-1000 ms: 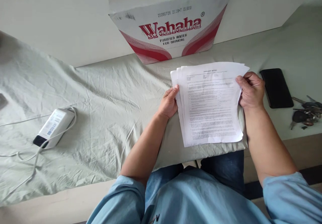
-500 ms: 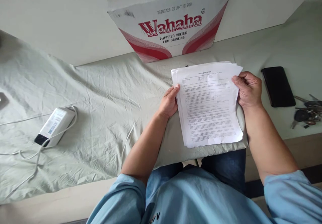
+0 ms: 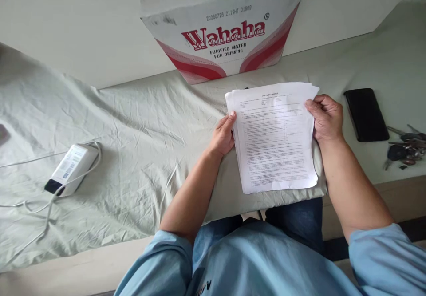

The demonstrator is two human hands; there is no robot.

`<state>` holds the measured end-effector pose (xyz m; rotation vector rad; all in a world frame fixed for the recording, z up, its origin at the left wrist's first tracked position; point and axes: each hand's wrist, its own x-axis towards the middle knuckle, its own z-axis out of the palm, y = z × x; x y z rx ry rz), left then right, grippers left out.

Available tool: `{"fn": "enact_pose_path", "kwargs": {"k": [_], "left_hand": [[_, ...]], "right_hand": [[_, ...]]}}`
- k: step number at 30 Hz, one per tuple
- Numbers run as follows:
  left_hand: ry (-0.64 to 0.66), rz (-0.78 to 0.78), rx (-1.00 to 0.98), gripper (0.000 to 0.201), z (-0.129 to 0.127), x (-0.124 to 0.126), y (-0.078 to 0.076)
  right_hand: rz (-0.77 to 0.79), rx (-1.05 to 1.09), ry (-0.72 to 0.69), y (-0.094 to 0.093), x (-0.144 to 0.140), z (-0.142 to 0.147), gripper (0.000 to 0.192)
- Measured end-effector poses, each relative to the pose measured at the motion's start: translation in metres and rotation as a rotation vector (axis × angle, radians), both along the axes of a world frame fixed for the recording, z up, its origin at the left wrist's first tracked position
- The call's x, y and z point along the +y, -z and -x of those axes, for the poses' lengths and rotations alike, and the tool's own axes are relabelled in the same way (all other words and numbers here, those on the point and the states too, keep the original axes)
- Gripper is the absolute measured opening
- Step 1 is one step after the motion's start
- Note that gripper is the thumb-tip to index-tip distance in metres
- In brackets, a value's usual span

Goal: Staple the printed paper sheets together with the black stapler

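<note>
A small stack of printed paper sheets [image 3: 274,140] is held between my two hands, over the front edge of the cloth-covered table. The top sheet is headed "Overleaf Notes" and its lower corner is creased. My left hand [image 3: 224,132] grips the left edge, thumb on top and fingers underneath, out of sight. At the upper right edge my right hand [image 3: 326,116] pinches the sheets between thumb and curled fingers. Several sheet edges fan out slightly along the left side and the top.
Behind the papers stands a Wahaha water carton [image 3: 222,34]. On the right lie a black phone [image 3: 366,114] and a bunch of keys [image 3: 406,147]. A white box-shaped device [image 3: 71,169] with a cable sits on the wrinkled green cloth [image 3: 133,154] at left.
Almost nothing differs. The lower edge of the papers has risen a little, and the whole view has shifted slightly; both hands keep their hold.
</note>
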<state>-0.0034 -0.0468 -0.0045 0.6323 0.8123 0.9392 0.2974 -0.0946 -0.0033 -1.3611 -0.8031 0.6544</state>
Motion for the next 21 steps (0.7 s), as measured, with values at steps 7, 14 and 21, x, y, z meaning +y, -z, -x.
{"fn": "enact_pose_path", "kwargs": {"k": [7,14,21], "left_hand": [[-0.102,0.003,0.008,0.055,-0.0018,0.0002,0.0014],[-0.06,-0.027,0.044,0.059,-0.0007,-0.0009,0.0035],[0.018,-0.098,0.081,0.068,0.0016,-0.0011,0.0061]], "right_hand": [[-0.077,-0.012,0.045,0.0007,0.0024,-0.0014,0.061],[-0.052,0.023,0.057,-0.0063,0.0017,0.0038,0.064],[-0.047,0.013,-0.011,-0.005,-0.0023,0.0077,0.062]]}}
